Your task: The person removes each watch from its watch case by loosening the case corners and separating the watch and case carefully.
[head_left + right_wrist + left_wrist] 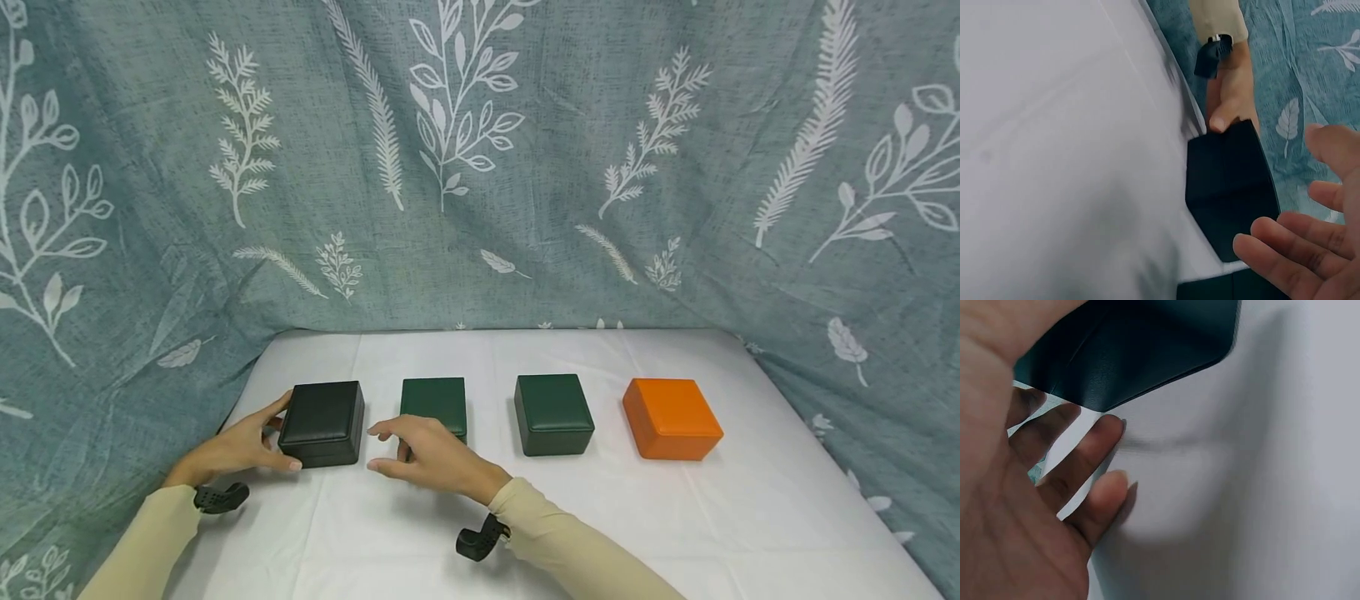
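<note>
At the left end of a row stands a closed black box [321,421] with a padded, leather-like lid. My left hand [238,446] holds it at its left side, thumb at the front corner and index finger at the back corner. The left wrist view shows the other fingers [1085,456] of that hand loosely bent below the box. Right of the black box hovers my right hand [438,457], apart from it, thumb and fingers spread with nothing between them. Behind this hand is a dark green box [433,400], its front partly hidden.
Farther right stand a second dark green box [555,414] and an orange box [670,418], both closed. A white cloth [757,533] covers the table. Green leaf-patterned fabric [525,283] hangs behind and at the sides. Each wrist wears a small black device [480,540].
</note>
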Demonstrator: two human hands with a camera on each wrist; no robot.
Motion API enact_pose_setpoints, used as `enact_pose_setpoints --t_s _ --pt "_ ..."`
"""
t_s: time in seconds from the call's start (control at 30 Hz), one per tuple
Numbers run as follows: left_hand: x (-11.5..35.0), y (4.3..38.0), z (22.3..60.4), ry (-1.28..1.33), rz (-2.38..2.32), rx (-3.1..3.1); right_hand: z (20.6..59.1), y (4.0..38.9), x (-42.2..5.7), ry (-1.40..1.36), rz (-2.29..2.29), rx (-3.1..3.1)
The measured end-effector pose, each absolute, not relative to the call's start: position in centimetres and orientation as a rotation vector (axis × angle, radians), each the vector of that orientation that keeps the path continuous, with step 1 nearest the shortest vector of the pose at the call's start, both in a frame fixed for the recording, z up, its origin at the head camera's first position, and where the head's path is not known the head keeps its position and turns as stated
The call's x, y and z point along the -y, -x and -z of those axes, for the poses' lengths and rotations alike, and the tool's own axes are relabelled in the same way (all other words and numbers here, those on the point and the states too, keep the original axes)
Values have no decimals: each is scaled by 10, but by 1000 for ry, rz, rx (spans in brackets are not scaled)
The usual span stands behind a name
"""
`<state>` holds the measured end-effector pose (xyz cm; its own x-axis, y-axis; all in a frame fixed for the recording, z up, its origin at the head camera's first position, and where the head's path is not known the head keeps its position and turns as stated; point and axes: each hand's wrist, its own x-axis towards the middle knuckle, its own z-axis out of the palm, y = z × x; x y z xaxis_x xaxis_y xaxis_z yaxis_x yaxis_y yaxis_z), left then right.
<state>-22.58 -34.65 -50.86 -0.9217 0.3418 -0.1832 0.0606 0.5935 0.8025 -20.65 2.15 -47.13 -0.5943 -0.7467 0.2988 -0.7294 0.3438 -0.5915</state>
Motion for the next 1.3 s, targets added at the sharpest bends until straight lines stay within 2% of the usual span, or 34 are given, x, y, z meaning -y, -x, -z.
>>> enact_pose_setpoints --t_s 0.33,0.93,1.3 --pt "345 228 509 -376 -1218 -2522 472 204 7 1416 1032 -2551" --pt "352 232 507 -429 -1198 -2475 489 207 48 1063 1151 -2624" --pt "352 232 505 -478 -1253 -2430 496 209 62 833 1401 -2523"
